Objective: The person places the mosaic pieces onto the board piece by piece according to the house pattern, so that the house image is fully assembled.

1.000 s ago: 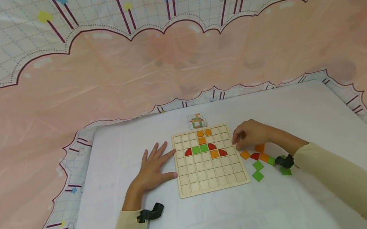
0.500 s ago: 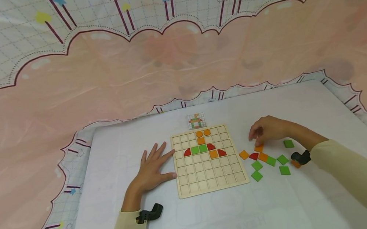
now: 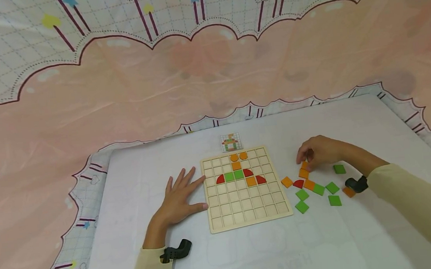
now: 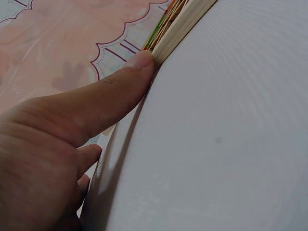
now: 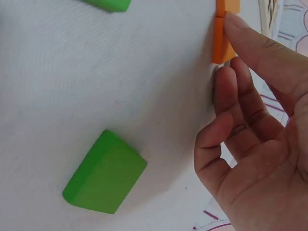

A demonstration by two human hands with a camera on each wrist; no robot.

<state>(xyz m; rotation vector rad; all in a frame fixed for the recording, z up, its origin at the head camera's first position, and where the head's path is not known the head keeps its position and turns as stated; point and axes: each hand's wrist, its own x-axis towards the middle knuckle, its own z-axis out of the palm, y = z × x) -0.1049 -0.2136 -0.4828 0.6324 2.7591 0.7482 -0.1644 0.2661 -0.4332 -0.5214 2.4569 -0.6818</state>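
My left hand (image 3: 178, 201) lies on the table with fingers spread. Its thumb and index fingertip touch the left edge of a wooden grid board (image 3: 248, 213); in the left wrist view the thumb (image 4: 110, 94) presses the board's edge (image 4: 180, 31). The board bears two orange discs, orange squares, green squares (image 3: 233, 175) and red quarter-round tiles (image 3: 260, 179). To the right of the board, my right hand (image 3: 322, 150) pinches an orange square tile (image 5: 220, 41) between thumb and fingers. That tile sits against another orange square (image 3: 303, 173).
Loose tiles lie around the right hand: several green squares (image 3: 302, 206), orange squares (image 3: 287, 182) and a red quarter-round tile (image 3: 298, 184). A small pattern card (image 3: 231, 142) lies behind the board. A white sheet (image 3: 126, 182) covers the table, with a patterned cloth (image 3: 209, 74) beyond.
My right hand has moved right, away from the board's right edge, to the orange tiles, and its fingers have closed on one. My left hand has stayed at the board.
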